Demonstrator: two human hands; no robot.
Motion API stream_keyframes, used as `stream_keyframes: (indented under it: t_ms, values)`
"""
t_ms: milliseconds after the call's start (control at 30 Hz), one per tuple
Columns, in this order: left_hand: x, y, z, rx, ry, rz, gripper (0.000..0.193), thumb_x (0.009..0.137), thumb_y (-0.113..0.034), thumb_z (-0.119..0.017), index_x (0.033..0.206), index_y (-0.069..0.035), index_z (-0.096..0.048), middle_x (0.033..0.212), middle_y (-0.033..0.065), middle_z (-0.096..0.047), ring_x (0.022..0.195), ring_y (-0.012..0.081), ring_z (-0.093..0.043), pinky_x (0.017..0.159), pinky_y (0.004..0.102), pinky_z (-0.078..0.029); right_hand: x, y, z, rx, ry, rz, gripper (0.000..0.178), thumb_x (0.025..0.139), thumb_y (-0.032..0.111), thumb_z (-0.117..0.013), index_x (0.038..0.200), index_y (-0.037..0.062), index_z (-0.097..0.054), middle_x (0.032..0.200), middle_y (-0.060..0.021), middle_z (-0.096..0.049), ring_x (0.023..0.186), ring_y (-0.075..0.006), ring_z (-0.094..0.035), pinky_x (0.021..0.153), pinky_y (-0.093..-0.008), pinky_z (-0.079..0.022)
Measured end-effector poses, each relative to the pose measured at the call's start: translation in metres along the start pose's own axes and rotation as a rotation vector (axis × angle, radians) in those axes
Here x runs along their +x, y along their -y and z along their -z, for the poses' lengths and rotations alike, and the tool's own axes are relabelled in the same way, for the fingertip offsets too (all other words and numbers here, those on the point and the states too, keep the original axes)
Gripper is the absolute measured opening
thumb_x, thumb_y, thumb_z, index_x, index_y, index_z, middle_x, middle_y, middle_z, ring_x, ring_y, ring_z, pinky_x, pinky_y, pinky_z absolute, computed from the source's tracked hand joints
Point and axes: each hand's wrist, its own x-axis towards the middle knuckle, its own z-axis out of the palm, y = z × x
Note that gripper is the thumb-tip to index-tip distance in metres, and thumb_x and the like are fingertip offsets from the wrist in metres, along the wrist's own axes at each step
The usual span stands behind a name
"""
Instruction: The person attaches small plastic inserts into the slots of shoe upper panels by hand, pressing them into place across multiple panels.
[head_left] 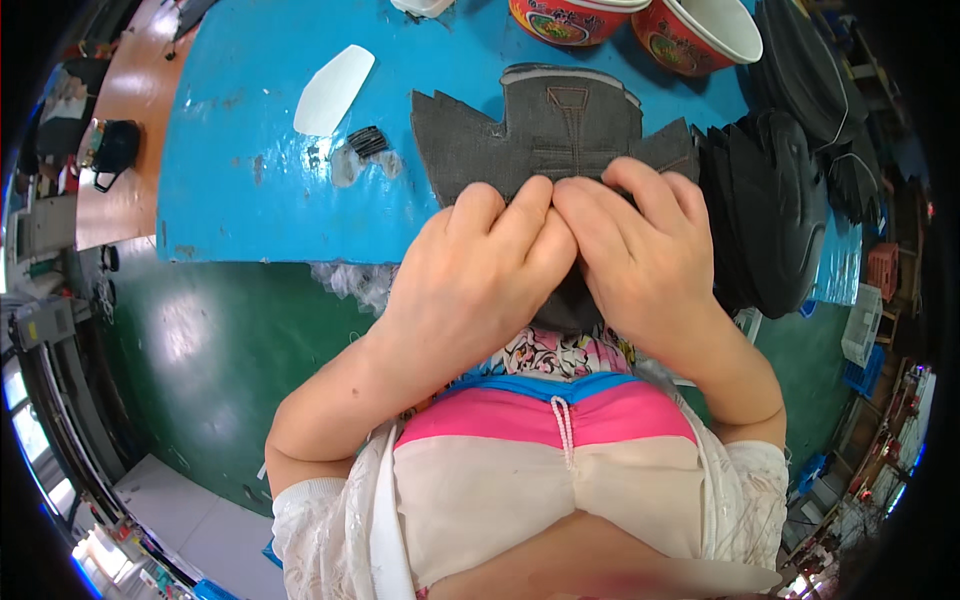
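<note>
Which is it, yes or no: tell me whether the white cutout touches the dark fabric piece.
No: bare blue tabletop shows between the white cutout and the dark fabric piece.

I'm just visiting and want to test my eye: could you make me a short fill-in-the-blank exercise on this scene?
1. The bare left hand and bare right hand hold the dark grey stitched fabric piece at a smooth tabletop coloured ____.
2. The stacked black curved pieces lie nearer the ____ hand.
3. The round printed bowls are mainly ____ outside.

Missing words: blue; right; red.
</note>
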Motion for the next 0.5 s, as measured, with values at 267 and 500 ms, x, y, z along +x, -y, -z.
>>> stream_keyframes:
  t_ms: [267, 500]
  values:
    - [-0.020, 0.024, -0.008, -0.537, -0.450, 0.293, 0.019, 0.084, 0.008, -0.064, 0.101, 0.000, -0.064, 0.100, 0.0109, -0.069, 0.075, 0.0144, -0.059, 0.067, 0.0270, -0.049, -0.016, -0.007, -0.009, 0.796, -0.392, -0.513, 0.039, 0.078, -0.007, -0.067, 0.115, -0.0012, -0.058, 0.104, -0.0125, -0.065, 0.099, -0.0240, -0.062, 0.087, -0.0342, -0.047]
    - [-0.038, -0.007, 0.026, -1.369, 0.018, 0.552, 0.023, 0.087, 0.004, -0.066, 0.109, -0.001, -0.064, 0.095, 0.0039, -0.066, 0.084, 0.0070, -0.061, 0.068, 0.0214, -0.049, -0.005, 0.012, 0.025, 0.650, -0.125, -0.152, 0.032, 0.069, -0.003, -0.074, 0.098, 0.0066, -0.069, 0.093, -0.0074, -0.066, 0.084, -0.0261, -0.061, 0.075, -0.0345, -0.048]
